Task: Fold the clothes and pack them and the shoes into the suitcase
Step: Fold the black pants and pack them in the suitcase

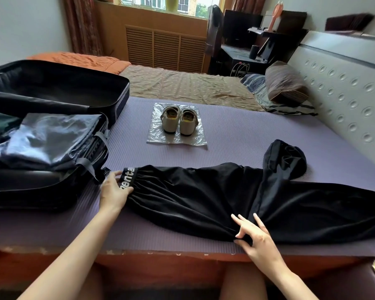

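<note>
Black trousers (193,195) with a lettered waistband lie across the purple mat (236,135), waistband to the left, legs running off to the right. My left hand (114,191) grips the waistband. My right hand (254,237) pinches the near edge of the trousers' fabric, other fingers spread. A pair of beige shoes (179,122) stands on a clear plastic sheet (197,139) in the middle of the mat. The open black suitcase (117,92) lies at the left with folded grey clothing (50,135) inside its near half.
A striped pillow (285,83) lies at the back right by the padded headboard (344,87). Beyond the mat lies a tan sheet (182,83) and an orange blanket (78,59). The bed's wooden edge (160,258) is right in front of me.
</note>
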`<act>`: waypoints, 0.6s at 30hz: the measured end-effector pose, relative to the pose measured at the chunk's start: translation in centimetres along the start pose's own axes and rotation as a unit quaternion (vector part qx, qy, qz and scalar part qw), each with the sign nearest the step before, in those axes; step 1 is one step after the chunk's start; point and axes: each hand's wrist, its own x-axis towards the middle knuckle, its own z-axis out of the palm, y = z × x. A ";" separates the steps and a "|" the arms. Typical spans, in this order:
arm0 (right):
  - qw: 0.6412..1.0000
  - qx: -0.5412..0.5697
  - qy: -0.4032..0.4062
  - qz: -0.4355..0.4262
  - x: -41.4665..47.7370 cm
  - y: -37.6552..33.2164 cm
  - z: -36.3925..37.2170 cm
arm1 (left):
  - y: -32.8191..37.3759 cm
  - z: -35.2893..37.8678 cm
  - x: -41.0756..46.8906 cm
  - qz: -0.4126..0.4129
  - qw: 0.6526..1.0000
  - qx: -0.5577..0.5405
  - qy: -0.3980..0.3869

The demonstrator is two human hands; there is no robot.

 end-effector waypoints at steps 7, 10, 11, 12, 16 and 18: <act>1.000 -0.006 -0.024 -0.018 3.3 -4.6 3.0 | 0.3 -2.7 0.7 0.141 0.964 0.192 0.117; 0.999 0.005 -0.035 -0.010 3.3 -5.0 3.5 | -0.5 -2.7 0.1 0.162 0.936 0.292 0.110; 0.999 0.013 -0.038 -0.012 3.2 -4.9 3.2 | -0.5 -2.4 -0.2 0.189 0.928 0.301 0.111; 0.999 0.026 -0.041 -0.017 3.0 -4.8 2.9 | -0.4 -2.0 -0.5 0.220 0.924 0.296 0.105; 0.997 0.080 -0.007 0.001 3.2 -3.8 0.8 | 1.9 1.7 -3.4 0.277 0.945 0.169 -0.029; 0.997 0.072 0.020 0.034 3.9 -2.4 -0.4 | 3.2 4.0 -5.2 0.280 0.949 0.113 -0.095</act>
